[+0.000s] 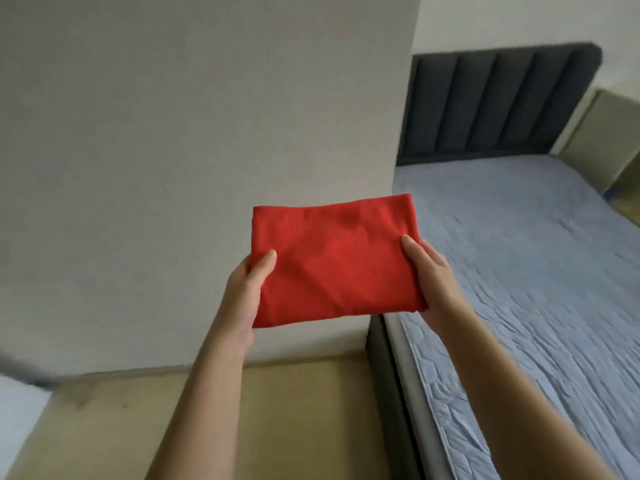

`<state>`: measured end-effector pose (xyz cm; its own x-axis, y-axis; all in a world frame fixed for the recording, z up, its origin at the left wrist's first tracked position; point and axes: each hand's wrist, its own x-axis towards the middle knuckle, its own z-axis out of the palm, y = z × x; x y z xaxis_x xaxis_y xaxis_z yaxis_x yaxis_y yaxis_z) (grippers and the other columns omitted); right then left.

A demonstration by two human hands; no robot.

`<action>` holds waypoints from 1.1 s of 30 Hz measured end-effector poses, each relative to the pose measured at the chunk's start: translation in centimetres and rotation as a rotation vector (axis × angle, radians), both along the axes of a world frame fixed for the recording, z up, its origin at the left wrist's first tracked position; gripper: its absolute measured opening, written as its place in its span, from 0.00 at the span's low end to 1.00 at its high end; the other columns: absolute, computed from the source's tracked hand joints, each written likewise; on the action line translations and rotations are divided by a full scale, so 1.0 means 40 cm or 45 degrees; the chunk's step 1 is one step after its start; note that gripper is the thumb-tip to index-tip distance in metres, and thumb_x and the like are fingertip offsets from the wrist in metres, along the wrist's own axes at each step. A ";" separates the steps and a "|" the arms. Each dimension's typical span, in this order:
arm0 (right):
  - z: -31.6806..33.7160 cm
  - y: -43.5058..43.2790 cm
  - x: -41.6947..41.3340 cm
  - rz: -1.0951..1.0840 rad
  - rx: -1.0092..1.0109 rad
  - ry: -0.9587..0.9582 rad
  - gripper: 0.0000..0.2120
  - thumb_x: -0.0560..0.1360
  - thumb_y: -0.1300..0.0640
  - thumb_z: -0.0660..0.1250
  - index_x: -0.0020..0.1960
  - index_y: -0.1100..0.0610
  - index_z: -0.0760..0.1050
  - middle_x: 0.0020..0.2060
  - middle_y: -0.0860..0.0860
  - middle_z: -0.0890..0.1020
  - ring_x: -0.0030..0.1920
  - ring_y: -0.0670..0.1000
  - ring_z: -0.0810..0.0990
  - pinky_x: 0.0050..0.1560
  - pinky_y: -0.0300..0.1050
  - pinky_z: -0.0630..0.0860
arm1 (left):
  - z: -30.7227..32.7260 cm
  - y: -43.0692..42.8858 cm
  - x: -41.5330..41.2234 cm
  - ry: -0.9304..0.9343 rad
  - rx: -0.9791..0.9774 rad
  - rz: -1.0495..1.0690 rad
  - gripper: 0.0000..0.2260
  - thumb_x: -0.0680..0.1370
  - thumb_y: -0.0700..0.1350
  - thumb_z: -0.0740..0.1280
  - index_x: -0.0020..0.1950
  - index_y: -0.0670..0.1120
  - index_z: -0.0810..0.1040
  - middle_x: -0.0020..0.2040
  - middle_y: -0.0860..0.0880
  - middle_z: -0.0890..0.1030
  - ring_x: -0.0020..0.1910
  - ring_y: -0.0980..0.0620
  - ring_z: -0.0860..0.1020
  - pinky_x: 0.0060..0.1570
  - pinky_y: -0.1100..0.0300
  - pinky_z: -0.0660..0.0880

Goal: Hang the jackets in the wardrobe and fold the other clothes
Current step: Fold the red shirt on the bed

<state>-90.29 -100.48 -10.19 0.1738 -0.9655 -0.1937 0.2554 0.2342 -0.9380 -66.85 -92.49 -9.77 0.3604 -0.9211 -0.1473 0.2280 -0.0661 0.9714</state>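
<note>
Bedroom corner: plain grey wall (173, 133) fills left and centre, tan floor (294, 410) near. Left hand (246, 296) grips folded red garment (334, 261) at its left edge, thumb on top, other fingers hidden beneath. Garment held mid-air before wall corner, flat neat rectangle, long axis left-right, slightly tilted. Right hand (431, 275) grips right edge, thumb on top, fingers under cloth. Bed (519, 271) at right with pale blue quilted mattress, dark padded headboard (498, 105) far right.
</note>
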 end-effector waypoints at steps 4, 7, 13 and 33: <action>0.081 0.117 0.283 0.344 -0.052 -0.048 0.06 0.76 0.52 0.67 0.47 0.51 0.82 0.42 0.51 0.86 0.40 0.48 0.85 0.34 0.40 0.79 | 0.074 0.280 0.202 -0.006 -0.105 0.352 0.22 0.70 0.55 0.69 0.59 0.45 0.79 0.56 0.46 0.83 0.57 0.48 0.81 0.57 0.52 0.75; 0.126 0.272 0.512 0.592 -0.089 -0.101 0.05 0.72 0.51 0.69 0.42 0.47 0.84 0.40 0.49 0.86 0.37 0.46 0.84 0.31 0.38 0.77 | 0.121 0.540 0.341 -0.050 -0.117 0.621 0.23 0.69 0.56 0.69 0.60 0.46 0.79 0.56 0.47 0.83 0.56 0.48 0.81 0.56 0.52 0.76; 0.182 0.723 0.941 1.114 -0.123 -0.238 0.09 0.77 0.53 0.64 0.46 0.50 0.83 0.43 0.52 0.86 0.40 0.49 0.84 0.35 0.41 0.79 | 0.218 1.115 0.585 -0.211 -0.078 1.084 0.14 0.70 0.59 0.69 0.52 0.55 0.80 0.49 0.55 0.85 0.46 0.54 0.84 0.40 0.58 0.79; 0.380 1.686 1.846 2.151 -0.135 -0.362 0.20 0.71 0.52 0.68 0.61 0.57 0.75 0.50 0.59 0.84 0.45 0.57 0.85 0.38 0.48 0.81 | 0.416 2.114 1.067 -0.405 -0.103 1.957 0.09 0.78 0.50 0.64 0.57 0.51 0.78 0.49 0.48 0.85 0.48 0.47 0.83 0.46 0.52 0.78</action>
